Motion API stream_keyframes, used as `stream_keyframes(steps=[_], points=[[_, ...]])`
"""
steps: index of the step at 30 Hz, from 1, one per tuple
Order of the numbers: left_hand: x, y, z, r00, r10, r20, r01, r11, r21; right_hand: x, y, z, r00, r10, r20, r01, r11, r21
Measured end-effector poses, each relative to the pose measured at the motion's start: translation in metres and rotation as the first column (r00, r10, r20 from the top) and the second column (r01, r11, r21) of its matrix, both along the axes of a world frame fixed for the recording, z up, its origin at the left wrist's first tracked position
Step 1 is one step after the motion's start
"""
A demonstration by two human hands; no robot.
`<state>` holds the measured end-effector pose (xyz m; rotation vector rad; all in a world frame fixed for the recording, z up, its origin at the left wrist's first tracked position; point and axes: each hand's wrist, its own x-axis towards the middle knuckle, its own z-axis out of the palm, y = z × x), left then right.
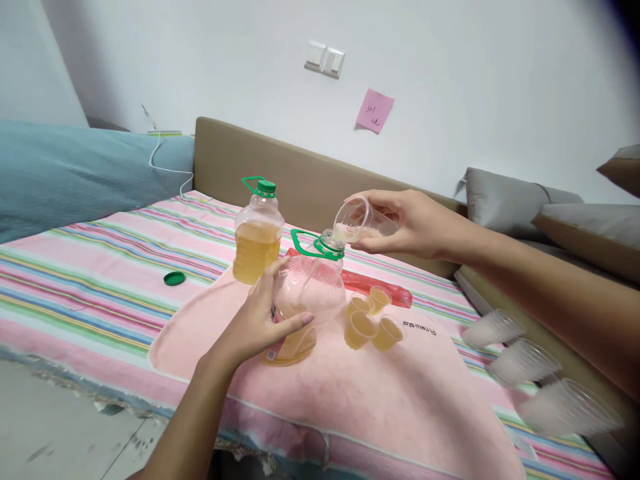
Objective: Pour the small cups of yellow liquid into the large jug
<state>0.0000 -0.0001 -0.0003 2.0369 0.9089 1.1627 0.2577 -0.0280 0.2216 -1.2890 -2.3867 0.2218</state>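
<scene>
My left hand [265,313] is wrapped round the side of a clear plastic jug [320,287] with a green handle ring and an uncapped mouth. A little yellow liquid lies in its bottom. My right hand [405,223] grips a clear plastic cup [353,217], tipped sideways with its rim at the jug's mouth. Some pale liquid shows at the cup's lower lip. Right of the jug stand several cups of yellow liquid [363,328]. Behind and to the left is a second jug [257,243], capped in green and more than half full of yellow liquid.
A loose green cap [175,279] lies on the striped sheet at left. Behind the cups is a red plastic packet [380,288]. Stacks of clear cups [525,363] lie at right, near grey cushions [515,193]. A pink mat [400,407] spreads beneath the jugs.
</scene>
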Motion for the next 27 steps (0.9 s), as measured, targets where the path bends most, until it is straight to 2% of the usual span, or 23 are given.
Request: stream_keyframes(steps=[7, 27], points=[[0.001, 0.000, 0.001, 1.000, -0.010, 0.013, 0.010, 1.000, -0.009, 0.000, 0.000, 0.005, 0.996, -0.060, 0.069, 0.059, 0.998, 0.013], [-0.001, -0.002, 0.003, 1.000, -0.011, -0.001, 0.011, 1.000, -0.023, -0.025, 0.002, 0.032, 0.960, -0.041, 0.278, 0.023, 0.998, 0.066]])
